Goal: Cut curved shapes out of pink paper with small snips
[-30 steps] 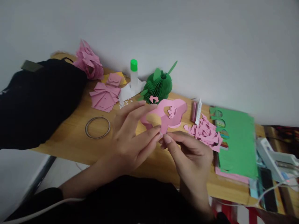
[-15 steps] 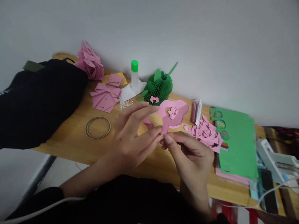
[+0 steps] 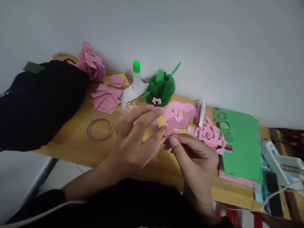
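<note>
Over table (image 3: 71,147), right grip (image 3: 197,158) pinched, pink paper (image 3: 169,127)

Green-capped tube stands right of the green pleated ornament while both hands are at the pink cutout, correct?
Wrong side: the head view shows the green-capped tube left of the green pleated ornament. The left hand and right hand are at the pink cutout.

A black fabric bag (image 3: 47,104) lies at the left end of the light-brown wooden table (image 3: 64,150), near a thin silver metal ring (image 3: 88,131). A whitish glue stick with a bright green cap (image 3: 136,80) stands upright near a green pleated paper ball (image 3: 165,88). Rightward lie a green paper sheet with rounded cutouts (image 3: 244,142) and a flat black phone-like slab (image 3: 273,196).
</note>
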Demonstrator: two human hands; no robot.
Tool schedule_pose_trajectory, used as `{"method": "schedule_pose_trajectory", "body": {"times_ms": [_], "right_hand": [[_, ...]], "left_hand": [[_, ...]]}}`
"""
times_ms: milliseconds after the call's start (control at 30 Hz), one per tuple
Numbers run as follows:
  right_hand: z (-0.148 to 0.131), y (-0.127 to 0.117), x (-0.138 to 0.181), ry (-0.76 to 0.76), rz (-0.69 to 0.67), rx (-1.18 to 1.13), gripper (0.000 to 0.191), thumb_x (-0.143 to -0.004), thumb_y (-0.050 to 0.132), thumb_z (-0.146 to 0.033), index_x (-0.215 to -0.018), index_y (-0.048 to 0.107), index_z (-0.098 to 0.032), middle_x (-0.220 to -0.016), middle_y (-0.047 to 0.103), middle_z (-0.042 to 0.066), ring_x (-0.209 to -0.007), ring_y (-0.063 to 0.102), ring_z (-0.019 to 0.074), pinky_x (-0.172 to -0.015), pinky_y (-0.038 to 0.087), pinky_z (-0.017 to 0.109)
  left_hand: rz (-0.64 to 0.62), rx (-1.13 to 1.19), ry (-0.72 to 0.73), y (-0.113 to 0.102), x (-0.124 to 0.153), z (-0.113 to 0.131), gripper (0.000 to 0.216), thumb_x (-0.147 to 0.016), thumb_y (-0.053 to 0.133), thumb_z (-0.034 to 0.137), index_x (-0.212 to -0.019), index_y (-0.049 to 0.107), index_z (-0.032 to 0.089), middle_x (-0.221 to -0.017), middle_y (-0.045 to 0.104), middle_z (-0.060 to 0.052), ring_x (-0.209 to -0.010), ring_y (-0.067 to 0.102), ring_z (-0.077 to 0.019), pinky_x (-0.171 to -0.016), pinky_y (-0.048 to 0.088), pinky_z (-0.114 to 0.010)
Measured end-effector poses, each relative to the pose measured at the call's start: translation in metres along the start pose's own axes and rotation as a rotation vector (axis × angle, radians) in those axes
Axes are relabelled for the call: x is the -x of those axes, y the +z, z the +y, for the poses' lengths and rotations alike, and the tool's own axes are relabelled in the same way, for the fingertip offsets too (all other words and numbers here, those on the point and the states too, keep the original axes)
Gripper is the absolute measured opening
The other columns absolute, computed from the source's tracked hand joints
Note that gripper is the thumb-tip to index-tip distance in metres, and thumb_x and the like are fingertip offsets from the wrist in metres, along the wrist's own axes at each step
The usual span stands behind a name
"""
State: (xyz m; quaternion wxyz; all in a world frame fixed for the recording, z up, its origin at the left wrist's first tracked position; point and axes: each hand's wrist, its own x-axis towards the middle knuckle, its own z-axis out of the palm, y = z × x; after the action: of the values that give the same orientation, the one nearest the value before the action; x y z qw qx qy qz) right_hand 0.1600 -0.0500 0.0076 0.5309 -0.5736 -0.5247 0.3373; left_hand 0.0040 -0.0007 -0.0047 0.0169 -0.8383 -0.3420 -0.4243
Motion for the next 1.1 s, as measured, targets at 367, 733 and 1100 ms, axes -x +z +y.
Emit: {"method": "schedule_pose_trajectory", "body": {"times_ms": [367, 733, 1100], "right_hand": [[-0.006, 0.000, -0.001, -0.062, 0.002, 0.115, 0.016, -0.086, 0.067, -0.014, -0.087, 0.077, -0.026, -0.070, 0.074, -0.003, -0.059, 0.065, 0.0116, -0.057, 0.053, 0.024], [-0.010, 0.001, 0.000, -0.118, 0.012, 0.254, 0.015, -0.088, 0.064, -0.014, -0.079, 0.073, -0.022, -0.065, 0.070, -0.003, -0.056, 0.060, 0.0101, -0.055, 0.049, 0.024], [-0.013, 0.001, 0.001, -0.150, 0.004, 0.333, 0.013, -0.088, 0.063, -0.014, -0.079, 0.071, -0.021, -0.067, 0.071, -0.002, -0.056, 0.061, 0.0114, -0.053, 0.049, 0.026]], "left_hand": [[0.052, -0.037, -0.020, 0.004, 0.001, 0.008, 0.010, -0.088, 0.064, 0.015, -0.097, 0.065, 0.019, -0.126, 0.064, -0.007, -0.115, 0.060, -0.0243, -0.091, 0.056, -0.044], [0.064, -0.122, -0.013, 0.006, -0.001, 0.013, 0.008, -0.087, 0.065, 0.018, -0.095, 0.066, 0.018, -0.115, 0.071, -0.004, -0.112, 0.061, -0.0218, -0.093, 0.051, -0.039], [-0.111, 0.043, -0.027, -0.005, -0.002, 0.005, 0.013, -0.090, 0.059, 0.016, -0.102, 0.062, 0.021, -0.129, 0.065, -0.007, -0.119, 0.062, -0.0237, -0.094, 0.055, -0.041]]}}
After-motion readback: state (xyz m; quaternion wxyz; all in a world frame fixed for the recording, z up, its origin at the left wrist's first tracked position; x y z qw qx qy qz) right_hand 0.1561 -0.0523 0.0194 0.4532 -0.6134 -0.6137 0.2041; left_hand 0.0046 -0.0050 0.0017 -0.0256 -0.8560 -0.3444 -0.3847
